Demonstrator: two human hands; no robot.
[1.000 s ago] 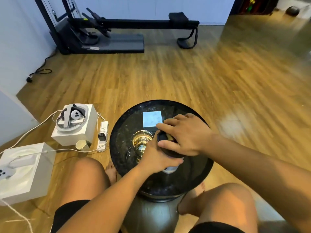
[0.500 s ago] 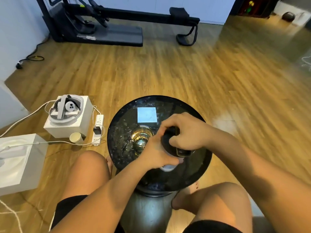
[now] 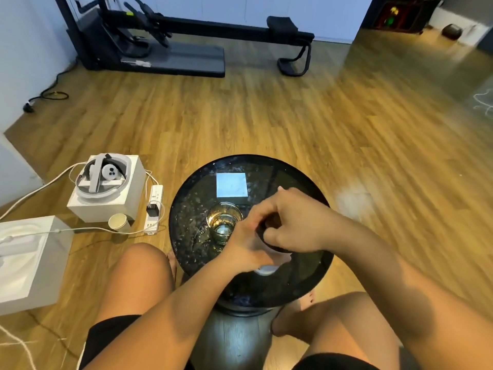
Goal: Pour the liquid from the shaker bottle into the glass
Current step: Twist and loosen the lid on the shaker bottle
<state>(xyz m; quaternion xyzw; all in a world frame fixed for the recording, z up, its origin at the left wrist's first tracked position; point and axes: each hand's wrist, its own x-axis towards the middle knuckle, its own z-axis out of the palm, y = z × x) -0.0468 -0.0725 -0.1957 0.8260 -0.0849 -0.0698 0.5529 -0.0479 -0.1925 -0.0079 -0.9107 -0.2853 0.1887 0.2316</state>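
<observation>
Knees: two bare knees are seen at the bottom of the frame, either side of the table's dark pedestal.
Table [image 3: 186,236]: a round, black, glossy top is set low in the centre of the frame.
Left hand [image 3: 246,245]: it is wrapped around the body of the shaker bottle from the left, fingers closed on it.
Shaker bottle [image 3: 266,270]: it stands on the table, right of the glass, and is mostly hidden by both hands; only a pale patch low down and the dark lid are seen.
Right hand [image 3: 296,222]: it is laid over the bottle's top, fingers curled around the dark lid [image 3: 269,225].
Glass [image 3: 223,222]: a clear tumbler stands upright on the table, just left of the bottle, touching the left hand's edge; whether liquid is inside cannot be told.
White square [image 3: 231,186]: a flat pale block lies on the table beyond the glass.
Left floor: a paper cup [image 3: 118,222], a power strip [image 3: 154,206] and two white boxes are placed there, a headset [image 3: 102,175] resting on the farther box [image 3: 125,193].
Top of frame: a black exercise machine [image 3: 192,41] is stood against the wall on the wooden floor.
</observation>
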